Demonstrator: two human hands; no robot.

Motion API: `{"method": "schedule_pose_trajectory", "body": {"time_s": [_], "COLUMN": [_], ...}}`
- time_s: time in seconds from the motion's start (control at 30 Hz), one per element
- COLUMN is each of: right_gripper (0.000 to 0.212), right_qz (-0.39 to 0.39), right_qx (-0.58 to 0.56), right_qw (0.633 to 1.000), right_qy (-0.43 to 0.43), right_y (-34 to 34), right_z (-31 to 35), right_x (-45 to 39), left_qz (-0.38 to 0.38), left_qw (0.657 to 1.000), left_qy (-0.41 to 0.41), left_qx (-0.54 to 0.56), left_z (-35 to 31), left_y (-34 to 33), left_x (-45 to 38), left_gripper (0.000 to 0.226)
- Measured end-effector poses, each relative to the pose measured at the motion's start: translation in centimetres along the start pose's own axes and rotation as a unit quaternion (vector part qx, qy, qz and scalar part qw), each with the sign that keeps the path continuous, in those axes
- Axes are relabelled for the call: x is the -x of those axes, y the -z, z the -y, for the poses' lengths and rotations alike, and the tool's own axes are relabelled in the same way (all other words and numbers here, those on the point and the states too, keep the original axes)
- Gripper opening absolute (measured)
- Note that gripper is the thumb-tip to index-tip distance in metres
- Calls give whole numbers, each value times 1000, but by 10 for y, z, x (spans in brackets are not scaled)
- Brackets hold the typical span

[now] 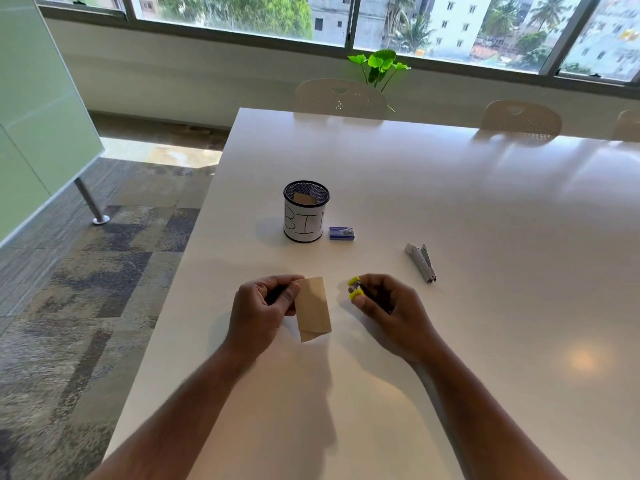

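both forearms (pixel 194 403) stretch low over the white table (pixel 502 209). left hand (pixel 261 308) — fingers curled, thumb and fingertips pinching the left edge of a small brown paper packet (pixel 314 311), held tilted; whether it touches the tabletop cannot be told. right hand (pixel 393 306) — curled round a small black-and-yellow tool (pixel 358 289), yellow end pointing toward the packet, the two apart. farther right, a grey stapler (pixel 420 263) lies flat. beyond, a blue staple box (pixel 341 233) sits just beside a mesh cup (pixel 306 216) marked "bin", with a brown piece inside.

Left hand (pixel 263 306) pinching brown paper packet (pixel 313 310), right hand (pixel 388 299) gripping yellow-black tool (pixel 358 289)
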State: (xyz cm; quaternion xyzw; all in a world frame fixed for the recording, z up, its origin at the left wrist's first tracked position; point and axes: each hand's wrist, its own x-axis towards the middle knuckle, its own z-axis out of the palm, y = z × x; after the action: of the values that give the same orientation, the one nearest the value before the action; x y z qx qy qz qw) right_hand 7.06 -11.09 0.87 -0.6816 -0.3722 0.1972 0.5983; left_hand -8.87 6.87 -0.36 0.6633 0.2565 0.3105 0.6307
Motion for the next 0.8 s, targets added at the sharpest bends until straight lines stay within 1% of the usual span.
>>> {"method": "schedule_pose_trajectory", "body": {"time_s": [0.07,0.17,0.23,0.33,0.5,0.6,0.8], "right_gripper": [33,39,39,35,46,61,51], "right_qz": [-4,1,6,18,37,50,54], "right_qx": [-81,-124,-139,-145,-153,-132,-92], "right_qw": [997,992,990,988,987,990,994], "right_qy": [-9,-20,-29,-41,-23,-18,-6], "right_y": [-6,-15,-18,-21,-25,-25,-26], "right_z": [7,13,11,7,4,2,3], "right_x": [1,4,5,6,6,6,9], "left_qz": [-7,-17,-20,-24,-14,-16,-44], "left_qw": [1000,999,999,997,995,993,989], "left_qy": [0,-3,-11,-38,-92,-114,-141], "left_qx": [7,28,47,57,38,14,-22], "left_z": [-2,-5,-7,-9,-7,-5,-7], "left_y": [0,0,-1,-3,-10,-13,-10], "left_x": [1,2,3,5,8,10,9], "left_gripper": [18,18,18,16,14,18,18]}}
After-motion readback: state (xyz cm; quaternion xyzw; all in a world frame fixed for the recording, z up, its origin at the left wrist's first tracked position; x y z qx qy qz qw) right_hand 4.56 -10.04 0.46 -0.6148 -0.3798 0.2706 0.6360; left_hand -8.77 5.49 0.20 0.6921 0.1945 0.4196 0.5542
